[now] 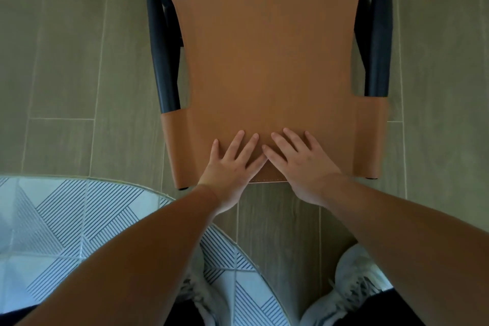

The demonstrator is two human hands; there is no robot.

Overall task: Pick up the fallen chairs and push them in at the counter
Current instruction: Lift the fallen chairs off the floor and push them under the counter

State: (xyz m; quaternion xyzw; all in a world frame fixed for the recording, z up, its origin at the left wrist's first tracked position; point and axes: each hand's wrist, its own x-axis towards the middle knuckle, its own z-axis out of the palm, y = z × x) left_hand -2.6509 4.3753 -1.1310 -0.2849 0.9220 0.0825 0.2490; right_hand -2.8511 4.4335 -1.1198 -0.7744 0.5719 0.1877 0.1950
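A tan leather chair with black tubular frame lay on the grey-green plank-tile floor, stretching toward twelve o'clock. The left hand and right hand pressed flat on its near edge, fingers straight and spread, index fingertips touching. A round striped white-and-blue rug sat at eight o'clock; white sneakers at six.

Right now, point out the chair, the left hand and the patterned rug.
chair point(267, 61), head view: middle of the tan leather back.
left hand point(230, 167), head view: back of the hand.
patterned rug point(53, 233), head view: striped section at lower left.
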